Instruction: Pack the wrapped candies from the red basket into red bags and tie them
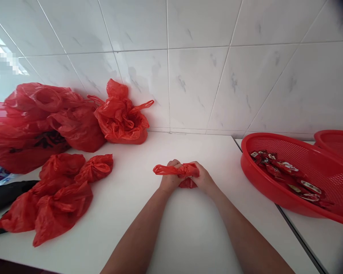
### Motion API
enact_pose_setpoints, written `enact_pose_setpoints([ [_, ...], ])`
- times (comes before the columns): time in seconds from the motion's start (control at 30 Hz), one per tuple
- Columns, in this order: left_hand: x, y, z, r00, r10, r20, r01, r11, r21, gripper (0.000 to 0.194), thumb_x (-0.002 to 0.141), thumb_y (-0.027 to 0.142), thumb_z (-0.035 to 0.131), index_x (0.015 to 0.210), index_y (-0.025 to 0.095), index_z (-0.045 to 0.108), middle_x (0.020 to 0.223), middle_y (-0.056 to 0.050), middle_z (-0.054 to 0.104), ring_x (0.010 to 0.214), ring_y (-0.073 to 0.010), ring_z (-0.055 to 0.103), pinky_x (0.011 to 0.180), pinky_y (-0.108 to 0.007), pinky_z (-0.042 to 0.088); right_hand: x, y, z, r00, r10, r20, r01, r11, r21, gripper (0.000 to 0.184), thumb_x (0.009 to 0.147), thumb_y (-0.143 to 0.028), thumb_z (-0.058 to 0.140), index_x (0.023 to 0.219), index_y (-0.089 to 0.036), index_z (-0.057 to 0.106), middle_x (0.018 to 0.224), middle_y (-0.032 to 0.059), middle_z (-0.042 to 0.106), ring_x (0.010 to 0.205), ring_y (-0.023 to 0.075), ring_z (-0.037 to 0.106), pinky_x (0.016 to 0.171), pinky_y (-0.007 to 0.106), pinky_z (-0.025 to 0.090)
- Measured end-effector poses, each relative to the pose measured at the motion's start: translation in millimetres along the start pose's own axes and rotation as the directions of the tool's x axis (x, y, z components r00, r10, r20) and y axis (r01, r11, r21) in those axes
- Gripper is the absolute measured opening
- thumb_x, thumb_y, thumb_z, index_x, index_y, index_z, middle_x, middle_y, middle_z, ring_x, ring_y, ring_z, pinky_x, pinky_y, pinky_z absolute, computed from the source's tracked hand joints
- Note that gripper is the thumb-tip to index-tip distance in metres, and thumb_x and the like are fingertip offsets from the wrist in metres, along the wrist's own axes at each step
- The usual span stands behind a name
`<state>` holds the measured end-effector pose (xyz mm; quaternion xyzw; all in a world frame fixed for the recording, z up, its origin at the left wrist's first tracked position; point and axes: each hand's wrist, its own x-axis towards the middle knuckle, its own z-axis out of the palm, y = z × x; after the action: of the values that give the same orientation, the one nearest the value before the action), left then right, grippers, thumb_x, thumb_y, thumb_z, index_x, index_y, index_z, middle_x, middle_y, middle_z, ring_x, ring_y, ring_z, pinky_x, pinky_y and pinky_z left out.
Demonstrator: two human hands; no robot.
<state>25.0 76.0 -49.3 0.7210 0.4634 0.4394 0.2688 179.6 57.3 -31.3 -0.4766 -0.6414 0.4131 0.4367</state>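
Observation:
A small red plastic bag [188, 183] rests on the white table [188, 232] between my two hands. My left hand [170, 180] is closed on the bag's gathered top, and a handle loop sticks out to the left over its fingers. From the other side my right hand [202, 177] grips the same bunched plastic, its thumb side near the top. What the bag contains is hidden, and some of my fingertips are covered by the plastic.
On the right sits a red perforated basket [257, 190] with several wrapped snack packets [282, 167]; another red basket [334, 139] is behind it. Knotted red bags [63, 209] lie at left near a black bag [8, 194]. Bigger red bags [122, 121] lean near the tiled wall [197, 83].

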Motion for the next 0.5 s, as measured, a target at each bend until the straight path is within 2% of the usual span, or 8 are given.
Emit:
enact_pose_setpoints([
  [0.1,-2.0,1.8,1.3,1.0,-0.002,-0.027,-0.001,0.997,-0.08,0.024,0.077,0.033,0.06,0.057,0.019,0.056,0.073,-0.004,0.049,0.072,-0.0184,0.046,0.062,-0.031,0.04,1.1,6.7,2.8,0.997,-0.066,-0.05,0.062,0.995,-0.084,0.015,0.081,-0.028,0.05,0.093,-0.024,0.058,0.094,0.0014,0.063,0.085,0.0168,0.057,0.074,0.03,0.045],
  [0.23,-3.5,5.1,3.2,1.0,-0.015,-0.009,0.014,0.992,-0.122,0.029,0.08,0.03,0.054,0.053,0.02,0.054,0.066,-0.003,0.045,0.071,-0.0186,0.042,0.06,-0.03,0.034,2.8,14.0,6.1,0.995,-0.065,-0.082,0.049,0.983,-0.177,0.013,0.083,-0.031,0.046,0.088,-0.024,0.056,0.09,0.0011,0.061,0.081,0.0173,0.054,0.073,0.03,0.044],
  [0.5,1.7,-2.5,7.8,0.997,-0.071,-0.007,0.067,0.968,-0.243,0.032,0.072,0.033,0.064,0.047,0.024,0.046,0.056,-0.003,0.042,0.069,-0.0207,0.042,0.062,-0.031,0.033,0.3,11.9,9.2,0.989,-0.083,-0.12,0.051,0.968,-0.246,0.013,0.083,-0.03,0.045,0.087,-0.024,0.056,0.087,0.0026,0.059,0.082,0.0199,0.053,0.074,0.033,0.043],
])
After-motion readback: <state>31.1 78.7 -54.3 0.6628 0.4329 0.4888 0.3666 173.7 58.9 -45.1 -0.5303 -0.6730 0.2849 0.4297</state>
